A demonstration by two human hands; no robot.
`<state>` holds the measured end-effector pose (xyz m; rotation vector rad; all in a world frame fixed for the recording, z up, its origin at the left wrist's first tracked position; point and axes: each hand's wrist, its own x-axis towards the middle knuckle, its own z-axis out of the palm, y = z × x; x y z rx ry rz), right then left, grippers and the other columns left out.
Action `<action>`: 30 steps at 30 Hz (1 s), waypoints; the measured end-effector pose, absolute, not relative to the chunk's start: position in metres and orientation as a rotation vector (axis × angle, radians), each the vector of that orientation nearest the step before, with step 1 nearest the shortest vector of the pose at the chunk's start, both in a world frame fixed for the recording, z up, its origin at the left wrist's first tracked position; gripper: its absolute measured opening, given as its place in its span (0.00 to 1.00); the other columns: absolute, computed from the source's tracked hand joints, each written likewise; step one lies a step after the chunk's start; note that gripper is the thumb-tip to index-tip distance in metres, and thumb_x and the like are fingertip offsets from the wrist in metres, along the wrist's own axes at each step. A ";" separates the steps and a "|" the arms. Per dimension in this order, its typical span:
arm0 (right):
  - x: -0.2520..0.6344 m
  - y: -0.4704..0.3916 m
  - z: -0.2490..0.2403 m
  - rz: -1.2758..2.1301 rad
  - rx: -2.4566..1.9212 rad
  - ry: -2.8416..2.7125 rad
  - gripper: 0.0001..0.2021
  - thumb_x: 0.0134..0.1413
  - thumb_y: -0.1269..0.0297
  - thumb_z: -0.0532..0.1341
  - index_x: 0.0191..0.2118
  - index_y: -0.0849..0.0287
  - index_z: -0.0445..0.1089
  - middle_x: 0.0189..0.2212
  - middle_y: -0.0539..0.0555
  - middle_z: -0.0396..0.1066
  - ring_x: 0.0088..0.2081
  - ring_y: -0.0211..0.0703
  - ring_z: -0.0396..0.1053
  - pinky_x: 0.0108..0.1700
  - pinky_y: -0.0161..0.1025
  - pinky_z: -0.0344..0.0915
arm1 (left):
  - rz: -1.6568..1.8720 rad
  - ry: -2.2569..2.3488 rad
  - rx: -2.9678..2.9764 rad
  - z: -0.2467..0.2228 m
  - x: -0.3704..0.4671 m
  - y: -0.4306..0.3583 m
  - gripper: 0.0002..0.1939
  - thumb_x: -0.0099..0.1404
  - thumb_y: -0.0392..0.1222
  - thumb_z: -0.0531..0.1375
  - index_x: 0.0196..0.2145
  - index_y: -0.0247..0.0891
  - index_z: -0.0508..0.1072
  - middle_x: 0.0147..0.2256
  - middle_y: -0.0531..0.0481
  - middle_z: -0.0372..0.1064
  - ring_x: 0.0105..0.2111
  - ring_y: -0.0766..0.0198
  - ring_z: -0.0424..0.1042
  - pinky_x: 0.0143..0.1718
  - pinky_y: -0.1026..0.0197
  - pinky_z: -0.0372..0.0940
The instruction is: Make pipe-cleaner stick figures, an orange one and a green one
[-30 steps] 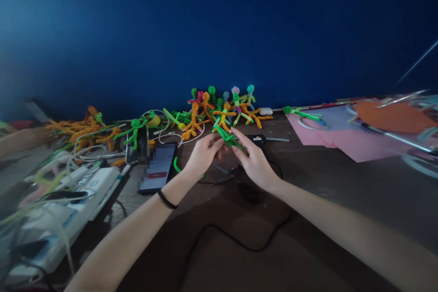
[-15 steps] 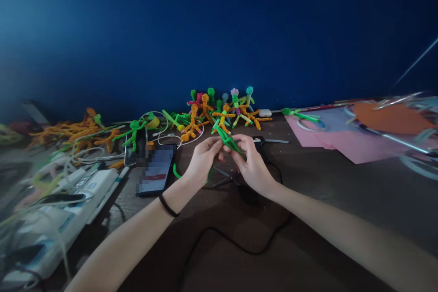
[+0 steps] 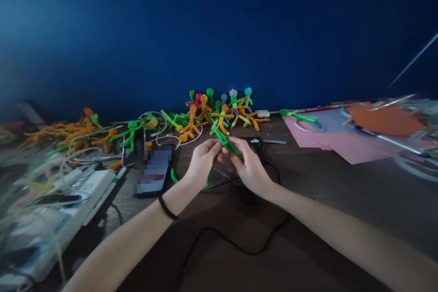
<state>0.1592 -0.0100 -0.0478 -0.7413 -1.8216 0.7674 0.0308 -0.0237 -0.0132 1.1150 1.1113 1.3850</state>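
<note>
Between both hands, above the dark table, is a bundle of green pipe cleaners (image 3: 221,137), bent and crossed over each other. My left hand (image 3: 201,162) pinches it from the left with thumb and forefinger. From the right, the thumb and fingers of my right hand (image 3: 248,160) close on its lower part. One green strand runs down past my left palm, and a curled green end pokes out beside the left wrist. The fingers partly hide the bundle. Just behind stand several small pipe-cleaner figures (image 3: 223,117) in orange, green, yellow and pink.
A phone (image 3: 155,171) lies left of my hands, near a white power strip (image 3: 82,196) and tangled cables. More orange figures (image 3: 68,131) lie at the back left. Pink paper (image 3: 345,147) and an orange sheet (image 3: 385,118) are on the right. A black cord (image 3: 232,242) crosses the table in front.
The crossed green strands now sit closer together and lower between my fingers. Both hands keep their grip. The whole view has shifted slightly.
</note>
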 end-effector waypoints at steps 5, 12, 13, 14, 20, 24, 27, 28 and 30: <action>0.160 -0.007 -0.049 0.735 -0.728 -1.790 0.14 0.54 0.70 0.51 0.48 0.58 0.59 0.44 0.58 0.64 0.47 0.43 0.64 0.49 0.43 0.61 | 1.374 1.149 1.187 -0.016 0.030 -0.024 0.05 0.55 0.37 0.56 0.28 0.31 0.67 0.20 0.55 0.64 0.17 0.75 0.59 0.21 0.69 0.57; 0.160 -0.006 -0.043 0.983 -0.743 -1.596 0.10 0.51 0.63 0.56 0.40 0.60 0.65 0.36 0.55 0.70 0.37 0.41 0.69 0.40 0.38 0.65 | 1.361 1.199 1.332 -0.020 0.030 -0.024 0.05 0.56 0.37 0.55 0.28 0.32 0.67 0.21 0.55 0.64 0.18 0.74 0.59 0.22 0.68 0.57; 0.160 -0.006 -0.041 1.007 -0.759 -1.572 0.10 0.50 0.62 0.57 0.38 0.61 0.66 0.34 0.55 0.70 0.35 0.40 0.69 0.39 0.37 0.66 | 1.354 1.208 1.361 -0.020 0.030 -0.024 0.05 0.57 0.37 0.55 0.28 0.32 0.67 0.21 0.55 0.64 0.18 0.74 0.60 0.22 0.68 0.58; 0.160 -0.006 -0.040 1.028 -0.779 -1.552 0.10 0.49 0.62 0.57 0.37 0.61 0.67 0.32 0.54 0.71 0.34 0.40 0.69 0.38 0.37 0.66 | 1.345 1.215 1.396 -0.021 0.030 -0.024 0.05 0.57 0.37 0.54 0.27 0.33 0.66 0.22 0.54 0.64 0.18 0.73 0.60 0.22 0.67 0.58; 0.162 -0.006 -0.040 1.079 -0.898 -1.533 0.12 0.46 0.59 0.59 0.34 0.62 0.69 0.22 0.51 0.68 0.22 0.36 0.64 0.24 0.33 0.61 | 1.285 1.294 1.671 -0.027 0.030 -0.025 0.03 0.58 0.36 0.53 0.27 0.35 0.64 0.21 0.57 0.60 0.19 0.72 0.60 0.22 0.67 0.57; 0.162 -0.005 -0.041 1.078 -0.918 -1.547 0.11 0.47 0.60 0.58 0.33 0.62 0.70 0.22 0.51 0.67 0.23 0.36 0.63 0.24 0.33 0.59 | 1.235 1.428 1.902 -0.030 0.028 -0.026 0.04 0.60 0.35 0.51 0.30 0.37 0.64 0.22 0.57 0.60 0.22 0.71 0.60 0.25 0.67 0.57; 0.161 -0.004 -0.042 1.092 -0.934 -1.553 0.12 0.46 0.61 0.58 0.33 0.63 0.71 0.21 0.51 0.66 0.23 0.36 0.62 0.24 0.33 0.58 | 1.204 1.494 2.058 -0.030 0.027 -0.027 0.04 0.60 0.33 0.50 0.30 0.37 0.63 0.26 0.54 0.62 0.26 0.69 0.62 0.29 0.66 0.57; 0.161 -0.004 -0.042 1.092 -0.939 -1.556 0.12 0.46 0.61 0.58 0.34 0.63 0.72 0.20 0.50 0.65 0.23 0.36 0.61 0.25 0.33 0.58 | 1.192 1.518 2.100 -0.030 0.027 -0.027 0.04 0.60 0.33 0.50 0.30 0.37 0.63 0.26 0.54 0.62 0.27 0.69 0.63 0.29 0.66 0.58; 0.161 -0.004 -0.043 1.082 -0.943 -1.563 0.12 0.47 0.61 0.57 0.34 0.63 0.72 0.19 0.50 0.64 0.23 0.36 0.61 0.25 0.34 0.58 | 1.170 1.556 2.180 -0.031 0.026 -0.027 0.04 0.60 0.32 0.50 0.29 0.37 0.61 0.27 0.53 0.61 0.28 0.68 0.62 0.30 0.65 0.58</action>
